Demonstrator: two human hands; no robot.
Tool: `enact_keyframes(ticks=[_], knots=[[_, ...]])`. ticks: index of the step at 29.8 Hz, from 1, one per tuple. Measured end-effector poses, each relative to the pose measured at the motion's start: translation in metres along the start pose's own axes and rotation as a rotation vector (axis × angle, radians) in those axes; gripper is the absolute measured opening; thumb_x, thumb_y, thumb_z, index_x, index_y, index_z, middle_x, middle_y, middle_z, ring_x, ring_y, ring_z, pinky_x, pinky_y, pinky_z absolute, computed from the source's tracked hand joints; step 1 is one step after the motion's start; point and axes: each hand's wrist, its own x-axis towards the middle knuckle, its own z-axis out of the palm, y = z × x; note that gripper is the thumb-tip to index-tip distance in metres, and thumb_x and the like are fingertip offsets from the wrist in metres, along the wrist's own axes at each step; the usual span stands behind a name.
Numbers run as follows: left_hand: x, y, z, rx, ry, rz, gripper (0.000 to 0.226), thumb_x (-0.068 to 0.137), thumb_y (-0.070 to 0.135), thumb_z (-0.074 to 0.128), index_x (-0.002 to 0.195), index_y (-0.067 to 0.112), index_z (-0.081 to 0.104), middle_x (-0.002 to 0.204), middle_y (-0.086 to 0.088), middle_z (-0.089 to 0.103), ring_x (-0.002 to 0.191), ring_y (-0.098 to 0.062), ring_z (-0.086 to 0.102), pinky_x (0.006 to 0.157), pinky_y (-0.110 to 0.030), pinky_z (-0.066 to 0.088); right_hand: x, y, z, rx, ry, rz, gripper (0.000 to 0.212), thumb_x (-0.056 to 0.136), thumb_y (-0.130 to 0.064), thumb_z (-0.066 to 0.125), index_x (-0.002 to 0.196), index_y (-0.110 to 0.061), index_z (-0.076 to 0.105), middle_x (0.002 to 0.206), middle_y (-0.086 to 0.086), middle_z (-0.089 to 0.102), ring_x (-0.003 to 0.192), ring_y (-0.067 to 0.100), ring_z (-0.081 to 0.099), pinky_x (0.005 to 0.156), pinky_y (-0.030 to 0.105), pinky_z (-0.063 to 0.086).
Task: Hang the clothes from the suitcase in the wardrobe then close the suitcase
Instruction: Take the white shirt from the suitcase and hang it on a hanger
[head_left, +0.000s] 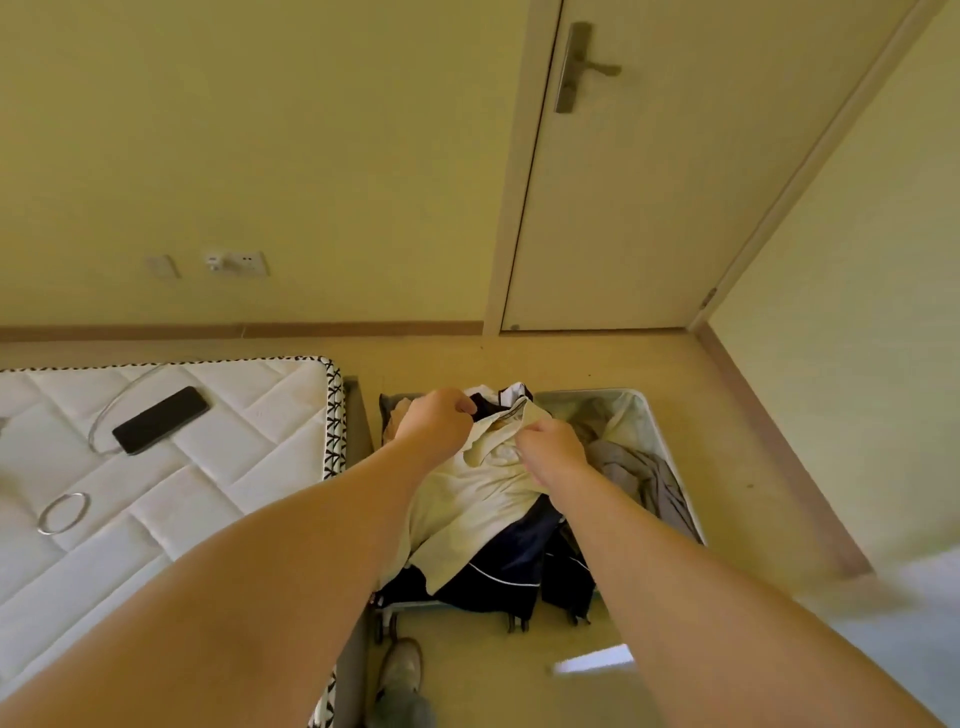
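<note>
An open suitcase (655, 421) lies on the floor, full of loose clothes. On top is a pale cream shirt (483, 499), over a dark navy garment with white piping (498, 571). A grey garment (649, 478) lies in the right half. My left hand (436, 423) grips the cream shirt near its collar on the left side. My right hand (553, 449) pinches the same shirt at the collar on the right side. No wardrobe is in view.
A bare white mattress (182, 467) lies to the left, carrying a black phone (161, 420) with a cable and a metal ring (63, 513). A closed door (675, 182) stands behind the suitcase. My shoe (400, 670) is on the floor near the suitcase's wheels.
</note>
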Motion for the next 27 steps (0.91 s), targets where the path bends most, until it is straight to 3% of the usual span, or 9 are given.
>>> enact_keyframes(ticks=[3,6,11,19,22,27], knots=[[0.037,-0.010,-0.005,0.022,-0.059,-0.011,0.034,0.095,0.010,0.037,0.119,0.016,0.060,0.118,-0.007,0.061,0.095,-0.024,0.058,0.075,-0.030,0.049,0.034,-0.008,0.012,-0.005,0.007,0.040,0.029,0.091,-0.010,0.039,0.063,-0.017,0.039,0.065,0.001,0.039,0.060,0.016,0.035,0.055,0.026,0.030],[0.079,-0.025,-0.002,0.072,-0.112,-0.042,0.032,0.095,0.011,0.037,0.119,0.018,0.057,0.122,-0.004,0.059,0.090,-0.018,0.054,0.072,-0.026,0.046,0.075,-0.006,0.031,-0.014,-0.006,0.090,0.028,0.092,-0.011,0.040,0.064,-0.014,0.039,0.065,0.002,0.039,0.058,0.016,0.034,0.062,0.028,0.035],[0.140,-0.043,0.020,0.042,-0.202,-0.110,0.032,0.096,0.011,0.037,0.119,0.018,0.058,0.118,0.005,0.051,0.096,-0.020,0.056,0.077,-0.028,0.047,0.139,0.014,0.049,-0.072,-0.039,0.178,0.034,0.094,-0.011,0.038,0.061,-0.017,0.032,0.063,0.000,0.032,0.054,0.012,0.028,0.050,0.023,0.023],[0.242,-0.082,0.109,0.129,-0.267,-0.209,0.032,0.097,0.011,0.037,0.118,0.017,0.060,0.115,-0.004,0.057,0.099,-0.022,0.053,0.083,-0.028,0.045,0.254,0.072,0.067,-0.044,-0.050,0.324,0.034,0.091,-0.009,0.036,0.060,-0.017,0.027,0.062,0.001,0.030,0.054,0.016,0.025,0.048,0.026,0.018],[0.267,-0.094,0.140,0.229,-0.289,-0.223,0.032,0.098,0.013,0.035,0.117,0.012,0.061,0.115,-0.009,0.060,0.093,-0.023,0.053,0.080,-0.032,0.046,0.276,0.104,0.071,-0.042,-0.091,0.411,0.033,0.089,-0.004,0.037,0.060,-0.015,0.023,0.060,0.001,0.025,0.053,0.016,0.020,0.053,0.028,0.019],[0.302,-0.124,0.198,0.203,-0.299,-0.270,0.033,0.093,0.012,0.042,0.123,0.015,0.055,0.125,-0.007,0.051,0.101,-0.028,0.056,0.075,-0.029,0.043,0.311,0.155,0.084,-0.095,-0.137,0.490,0.030,0.087,-0.002,0.036,0.063,-0.015,0.023,0.062,0.002,0.024,0.059,0.017,0.023,0.058,0.031,0.019]])
